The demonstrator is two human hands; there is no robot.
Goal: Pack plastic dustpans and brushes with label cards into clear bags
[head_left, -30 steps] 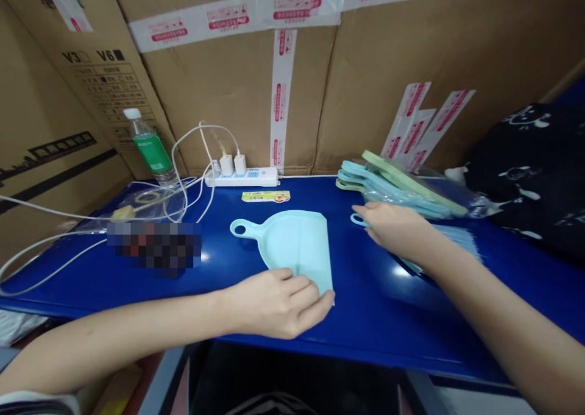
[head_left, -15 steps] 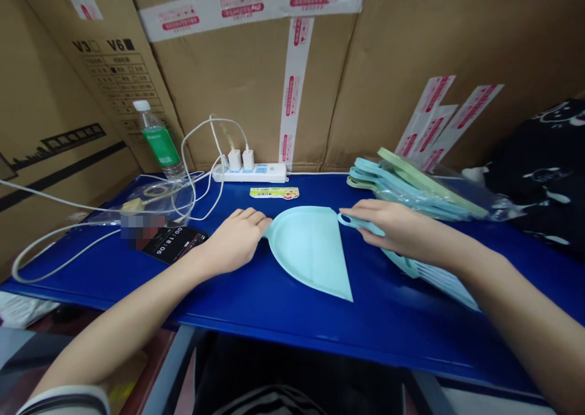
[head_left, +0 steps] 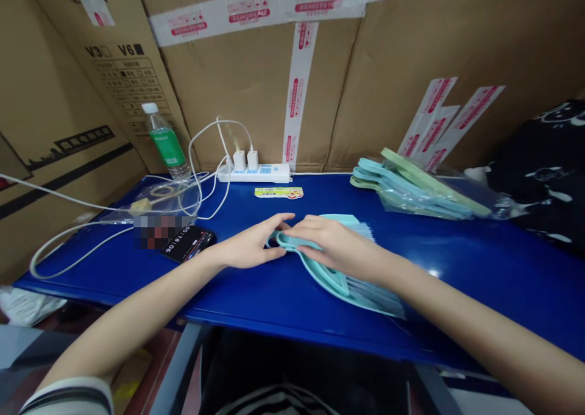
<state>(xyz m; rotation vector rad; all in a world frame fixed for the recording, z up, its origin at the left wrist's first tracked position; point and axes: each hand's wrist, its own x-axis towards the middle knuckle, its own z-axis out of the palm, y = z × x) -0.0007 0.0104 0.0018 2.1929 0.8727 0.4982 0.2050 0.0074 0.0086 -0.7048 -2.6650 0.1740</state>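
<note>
Dustpan: pale blue (head_left: 340, 218), on the middle of the blue table (head_left: 470, 281), its handle toward nine o'clock; it is the hub for the directions below, with twelve away from the person.
Brush: same blue (head_left: 365, 287), laid over the dustpan, handle above handle, bristles fanning toward four o'clock.
Right hand: fingers (head_left: 340, 247) closed on the brush handle.
Left hand: at nine o'clock (head_left: 249, 244), thumb and forefinger parted around the two handle ends; whether they grip cannot be told.
Card: yellow and green (head_left: 278, 192), flat at eleven o'clock.
Power strip: white (head_left: 269, 173), beyond the card, chargers (head_left: 252, 159) plugged in.
Phone: lit screen (head_left: 189, 243), at nine o'clock, near the left forearm.
Bottle: green label, white cap (head_left: 168, 147), upright at ten o'clock.
Bagged set: blue and green handled pieces in clear plastic (head_left: 415, 189), between one and two o'clock.
Cardboard: taped, behind everything at twelve (head_left: 237, 86).
</note>
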